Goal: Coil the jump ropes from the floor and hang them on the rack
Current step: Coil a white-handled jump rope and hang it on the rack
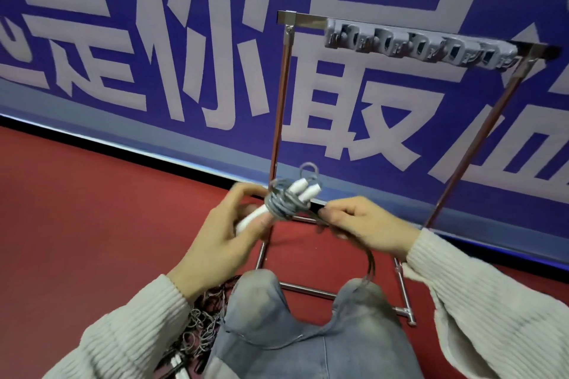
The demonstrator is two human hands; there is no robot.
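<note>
My left hand [228, 231] grips the white handles of a grey jump rope [281, 204], whose cord is wound in a tight bundle around them. The handle tips stick up past the bundle. My right hand [366, 224] pinches the loose cord beside the bundle; a loop of it hangs down toward my knees. The metal rack [278, 120] stands just behind my hands against the wall. A row of grey hooks [418, 44] lines its top bar. More ropes [197, 326] lie tangled on the red floor by my left knee.
A blue banner with large white characters [215, 55] covers the wall behind the rack. The rack's base bars [308, 288] rest on the red carpet between my jeans-clad knees [308, 332]. Open carpet [77, 209] stretches to the left.
</note>
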